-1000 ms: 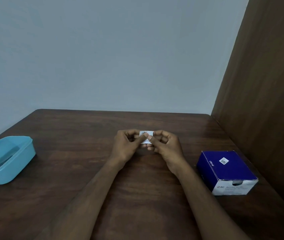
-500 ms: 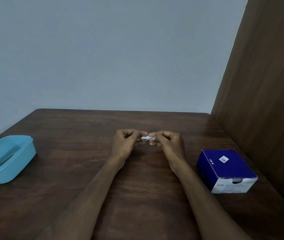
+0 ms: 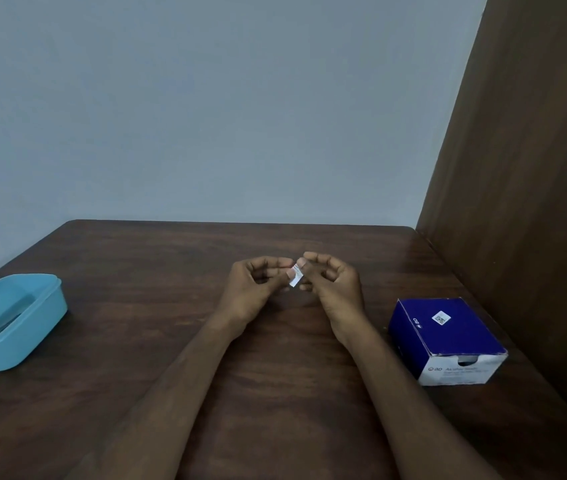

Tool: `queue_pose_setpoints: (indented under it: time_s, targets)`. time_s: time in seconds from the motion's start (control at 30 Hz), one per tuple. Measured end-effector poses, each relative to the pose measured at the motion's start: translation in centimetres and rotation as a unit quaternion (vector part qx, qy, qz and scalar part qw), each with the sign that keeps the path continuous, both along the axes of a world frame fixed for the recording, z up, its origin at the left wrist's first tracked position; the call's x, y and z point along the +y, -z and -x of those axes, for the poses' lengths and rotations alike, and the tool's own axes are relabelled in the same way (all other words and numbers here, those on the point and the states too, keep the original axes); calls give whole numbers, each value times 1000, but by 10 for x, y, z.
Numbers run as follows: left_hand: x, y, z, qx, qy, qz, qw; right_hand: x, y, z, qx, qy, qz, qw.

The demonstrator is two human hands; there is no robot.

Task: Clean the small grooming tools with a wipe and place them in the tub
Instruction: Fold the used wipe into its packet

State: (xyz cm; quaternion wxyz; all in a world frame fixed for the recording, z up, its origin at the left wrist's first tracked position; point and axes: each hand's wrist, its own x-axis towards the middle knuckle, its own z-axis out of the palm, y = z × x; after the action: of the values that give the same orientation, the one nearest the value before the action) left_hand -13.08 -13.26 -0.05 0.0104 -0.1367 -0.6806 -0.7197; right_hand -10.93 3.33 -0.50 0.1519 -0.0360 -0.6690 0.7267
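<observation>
Two hands' grip (image 3: 295,276) hiding most of small white packet (image 3: 294,277); print unreadable

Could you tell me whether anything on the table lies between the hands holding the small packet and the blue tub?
Nothing visible does: only bare table lies between the packet, pinched by both hands, and the tub.

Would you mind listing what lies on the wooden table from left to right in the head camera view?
Light blue plastic tub → left hand → small white wipe packet pinched between both hands → right hand → dark blue cardboard box with a white front.
</observation>
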Motion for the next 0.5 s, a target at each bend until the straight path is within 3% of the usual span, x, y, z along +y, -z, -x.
queue_pose_setpoints:
  time_s: [0.1, 0.33, 0.5]
  targets:
    - [0, -1, 1, -9, -3, -44, 999, -6, 3, 2, -12, -54, -2, 998]
    - [-1, -3, 1, -16, -3, -36, 999, -6, 1, 0, 20, -56, 27, 998]
    - [-3, -12, -2, -105, 51, -114, 986, -6, -2, -3, 46, -86, 52, 994]
